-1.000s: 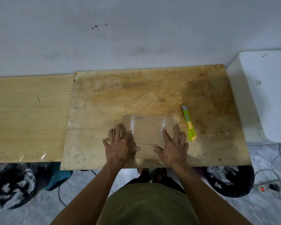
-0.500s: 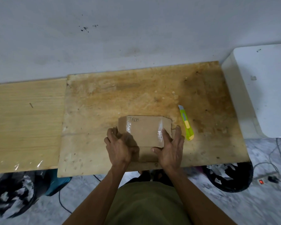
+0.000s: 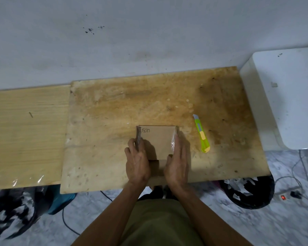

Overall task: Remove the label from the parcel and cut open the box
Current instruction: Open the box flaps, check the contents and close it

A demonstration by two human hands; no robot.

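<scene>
Nearest the person, both hands framed the box (image 3: 156, 141), which sat on the stained board (image 3: 114, 121) a little in from that board's near edge. The left hand (image 3: 137, 162) gripped the box's left side, fingers curled round the upright edge and thumb toward the top face. The right hand (image 3: 178, 162) lay flat against the box's right side, fingers straight and pressed to the shiny tape (image 3: 173, 139) there, not curled round anything.

The step looked like squaring the box up before dealing with its label. No printed label could be made out; only handwriting showed at the top left corner of the lid, and clear tape glinted on both side edges. To do it well, one hand would likely need to pin the box down while the other picked at a tape corner, peeling low and slow so the cardboard did not tear.

Right of the box, apart from it, lay the green cutter (image 3: 202, 134), its blade tip pointing away from the person; reaching for it by the yellow end seemed safest. Beyond the box the board ran bare to the wall (image 3: 149, 41). Left of the box there was open board, then a paler plank (image 3: 25, 130). Far right of the box stood a white appliance (image 3: 288, 96) against the board's edge.
</scene>
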